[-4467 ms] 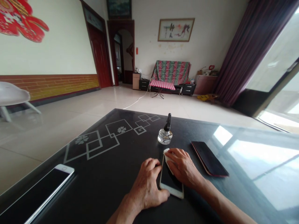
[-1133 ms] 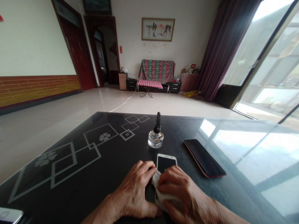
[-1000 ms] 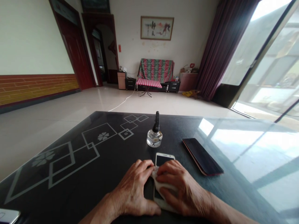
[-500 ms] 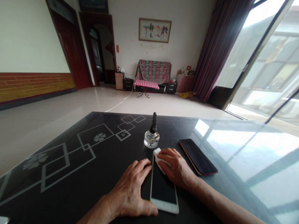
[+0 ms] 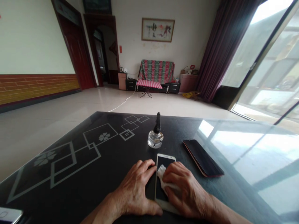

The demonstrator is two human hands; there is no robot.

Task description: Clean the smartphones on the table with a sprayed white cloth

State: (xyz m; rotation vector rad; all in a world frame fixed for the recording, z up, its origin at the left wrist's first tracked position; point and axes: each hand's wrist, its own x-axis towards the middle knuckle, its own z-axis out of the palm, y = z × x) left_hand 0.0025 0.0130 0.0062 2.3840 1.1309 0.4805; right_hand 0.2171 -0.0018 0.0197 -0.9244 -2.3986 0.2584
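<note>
A white smartphone (image 5: 166,156) lies face up on the black table. My left hand (image 5: 137,189) grips it along its left side, the fingertips against the long edge and the thumb at the lower left corner. Bunched in the closed fingers of my right hand (image 5: 184,186) is a white tissue (image 5: 161,171), pressed on the screen. That hand covers the right side and much of the lower screen. Just beyond the phone stands a clear spray bottle (image 5: 155,139) with a black nozzle, upright and untouched.
To the right lies a dark phone (image 5: 203,157) with a reddish edge. A corner of another white device (image 5: 10,214) shows at the lower left. The glossy black table (image 5: 112,161) carries a grey pattern. Across the floor stands a small table with a checked cloth (image 5: 149,83).
My right hand has slid the tissue down the screen towards me, baring the phone's top edge. My left hand stays at the phone's left side. The view has shifted slightly left.
</note>
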